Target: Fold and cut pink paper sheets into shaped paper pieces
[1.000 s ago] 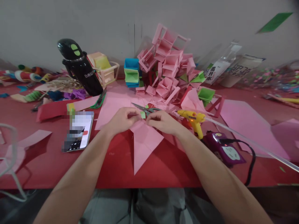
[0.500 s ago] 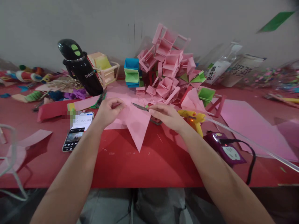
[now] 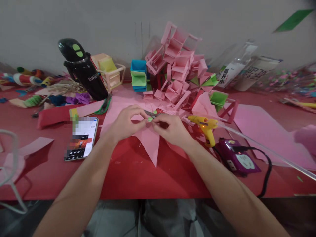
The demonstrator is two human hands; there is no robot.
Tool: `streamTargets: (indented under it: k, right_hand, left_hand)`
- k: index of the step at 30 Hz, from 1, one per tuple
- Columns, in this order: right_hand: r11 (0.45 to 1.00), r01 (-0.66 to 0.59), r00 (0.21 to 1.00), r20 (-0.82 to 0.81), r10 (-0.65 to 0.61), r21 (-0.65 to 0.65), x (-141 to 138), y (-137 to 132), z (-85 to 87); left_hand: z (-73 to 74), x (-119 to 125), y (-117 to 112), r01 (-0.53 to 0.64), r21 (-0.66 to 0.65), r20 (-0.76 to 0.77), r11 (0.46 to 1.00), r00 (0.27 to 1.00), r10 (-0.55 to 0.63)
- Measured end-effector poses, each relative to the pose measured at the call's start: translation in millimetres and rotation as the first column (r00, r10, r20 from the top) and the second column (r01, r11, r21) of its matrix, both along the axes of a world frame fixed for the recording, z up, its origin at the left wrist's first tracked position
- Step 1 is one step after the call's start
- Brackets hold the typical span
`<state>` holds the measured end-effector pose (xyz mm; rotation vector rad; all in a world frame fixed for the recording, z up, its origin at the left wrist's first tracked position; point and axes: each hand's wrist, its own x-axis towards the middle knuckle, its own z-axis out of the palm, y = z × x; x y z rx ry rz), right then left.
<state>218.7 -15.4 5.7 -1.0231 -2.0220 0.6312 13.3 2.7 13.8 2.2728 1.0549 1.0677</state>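
My left hand (image 3: 129, 124) is closed, its thumb and fingertips pinching a small green piece (image 3: 149, 119) that looks like paper. Opposite it, my right hand (image 3: 171, 129) is closed around scissors (image 3: 150, 114), whose dark blades point left above the green piece; the handles are hidden in the hand. The right fingertips come up against the green piece too. Below both hands is a sheet of pink paper (image 3: 149, 141) with a pointed corner toward me. Whether the fingers also touch this sheet, I cannot tell.
Behind the hands rises a pile of pink folded-paper chairs (image 3: 180, 65). A yellow glue gun (image 3: 206, 126) and a purple power socket (image 3: 238, 158) with a cable are on the right. A phone (image 3: 82, 140), a green-handled cutter (image 3: 105, 105) and a black bottle (image 3: 85, 74) are on the left.
Both hands have come together over the pink paper, the left moving right. A small green piece now shows between the fingertips. The pink paper's corner has shifted slightly right and toward me.
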Motion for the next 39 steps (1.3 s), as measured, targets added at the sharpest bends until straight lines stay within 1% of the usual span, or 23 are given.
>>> streamTargets:
  k: [3, 6, 11, 15, 18, 21, 27, 32, 35, 37, 38, 39]
  right_hand:
    - [0.999, 0.007, 1.0, 0.03, -0.008, 0.033, -1.1, -0.1, -1.7]
    - [0.999, 0.005, 0.999, 0.033, -0.007, 0.04, -0.7, 0.2, -3.3]
    - [0.995, -0.003, 0.999, 0.044, -0.001, 0.095, -0.6, -0.9, -3.7]
    - [0.987, -0.006, 0.999, 0.045, -0.001, 0.158, 0.6, -1.8, -2.4]
    - [0.985, -0.001, 0.999, 0.034, -0.005, 0.174, 5.1, -1.1, 0.0]
    - [0.984, 0.041, 0.999, 0.028, -0.047, 0.172, 11.7, 1.0, 3.4]
    - [0.98, 0.105, 0.994, 0.019, -0.11, 0.171, 21.3, 5.2, 6.9]
    - [0.975, 0.137, 0.99, -0.008, -0.138, 0.175, 26.4, 4.2, 11.0]
    - [0.963, 0.201, 0.98, -0.043, -0.197, 0.179, 31.6, 3.4, 17.3]
    - [0.948, 0.277, 0.958, -0.114, -0.261, 0.158, 34.1, 3.7, 20.8]
    - [0.941, 0.308, 0.945, -0.156, -0.287, 0.138, 34.3, 4.1, 21.7]
    - [0.936, 0.333, 0.931, -0.199, -0.307, 0.112, 33.7, 4.7, 21.7]
  left_hand:
    - [1.7, 0.8, -2.3, 0.034, -0.07, -0.004, 0.997, 0.999, -0.034]
    - [2.3, 0.1, -3.4, 0.03, -0.124, -0.024, 0.992, 0.999, -0.033]
    - [3.7, -0.5, -2.9, -0.017, -0.174, -0.062, 0.985, 0.998, 0.006]
    - [5.2, -3.2, -3.1, -0.032, -0.193, -0.081, 0.981, 0.997, 0.017]
    - [4.4, -7.4, -2.5, -0.085, -0.189, -0.108, 0.978, 0.992, 0.066]
    - [1.6, -13.1, 0.5, -0.151, -0.201, -0.165, 0.968, 0.979, 0.118]
    - [-3.6, -26.4, 8.7, -0.196, -0.225, -0.205, 0.954, 0.967, 0.151]
    - [-11.3, -42.2, 15.9, -0.236, -0.192, -0.225, 0.953, 0.955, 0.191]
    - [-15.1, -50.1, 20.2, -0.31, -0.168, -0.26, 0.936, 0.93, 0.262]
    - [-13.8, -49.3, 20.4, -0.34, -0.183, -0.238, 0.922, 0.926, 0.294]
    - [-12.1, -46.4, 19.2, -0.331, -0.211, -0.199, 0.92, 0.936, 0.291]
    - [-10.0, -41.9, 17.3, -0.296, -0.254, -0.143, 0.921, 0.953, 0.267]
